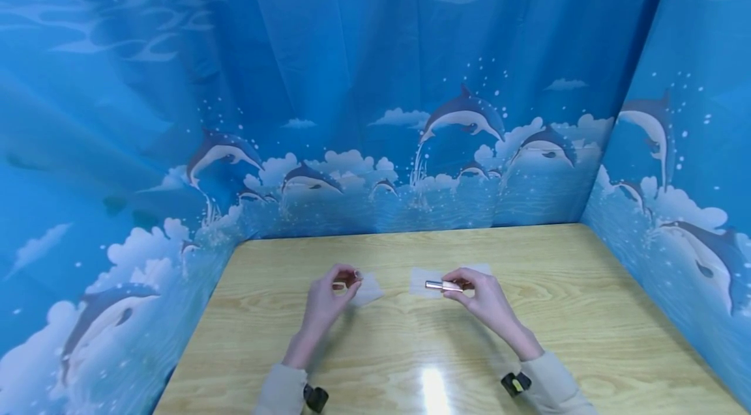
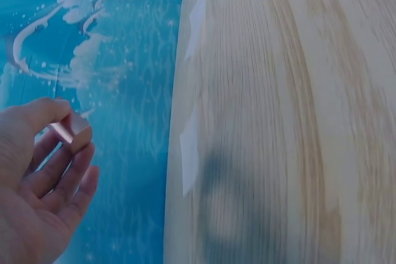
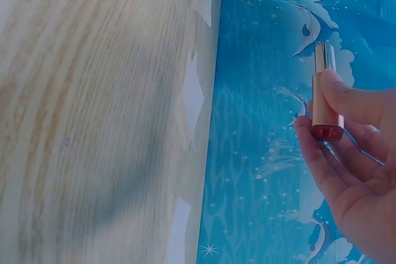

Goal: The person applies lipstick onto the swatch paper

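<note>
My left hand (image 1: pixel 330 294) pinches a small rose-gold lipstick cap (image 2: pixel 75 133) between thumb and fingers, above the table. In my right hand (image 1: pixel 482 294) is a gold lipstick tube (image 3: pixel 325 103), held between the thumb and fingertips. Its narrower shiny inner collar (image 3: pixel 324 57) sticks out beyond the thumb, and its other end is dark red. The head view shows the tube lying nearly level, its shiny end pointing left toward the cap. A gap separates the two hands.
Thin white paper pieces lie on the wood-grain table (image 1: pixel 381 363): one (image 1: pixel 369 291) near the left hand, others (image 1: pixel 419 278) by the right hand. A blue curtain (image 1: pixel 364 76) with dolphins stands behind the table and along its sides.
</note>
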`<action>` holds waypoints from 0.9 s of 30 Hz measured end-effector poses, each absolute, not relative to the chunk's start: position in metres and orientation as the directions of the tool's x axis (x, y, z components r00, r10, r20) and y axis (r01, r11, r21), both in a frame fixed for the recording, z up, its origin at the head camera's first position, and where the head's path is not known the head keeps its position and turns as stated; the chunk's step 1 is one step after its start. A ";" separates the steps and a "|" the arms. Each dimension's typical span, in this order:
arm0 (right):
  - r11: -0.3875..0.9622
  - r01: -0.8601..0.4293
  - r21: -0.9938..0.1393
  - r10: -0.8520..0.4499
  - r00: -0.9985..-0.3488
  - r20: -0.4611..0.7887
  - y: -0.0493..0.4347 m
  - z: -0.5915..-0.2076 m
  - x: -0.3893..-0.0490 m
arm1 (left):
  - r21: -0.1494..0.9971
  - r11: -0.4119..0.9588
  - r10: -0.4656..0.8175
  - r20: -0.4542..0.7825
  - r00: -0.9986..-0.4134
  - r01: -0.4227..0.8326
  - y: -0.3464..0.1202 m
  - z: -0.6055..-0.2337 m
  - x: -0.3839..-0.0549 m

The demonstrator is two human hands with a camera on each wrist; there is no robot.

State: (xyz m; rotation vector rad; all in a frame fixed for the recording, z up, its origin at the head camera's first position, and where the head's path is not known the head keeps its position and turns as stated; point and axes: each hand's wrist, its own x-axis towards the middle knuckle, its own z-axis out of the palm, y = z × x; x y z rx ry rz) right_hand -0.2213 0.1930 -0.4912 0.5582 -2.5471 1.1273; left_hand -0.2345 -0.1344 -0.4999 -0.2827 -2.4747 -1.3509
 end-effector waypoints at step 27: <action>0.604 -0.449 -0.659 -0.208 -0.887 0.413 0.194 -0.499 -0.222 | 0.863 0.458 -0.071 0.274 -0.959 0.212 -0.190 -0.534 -0.239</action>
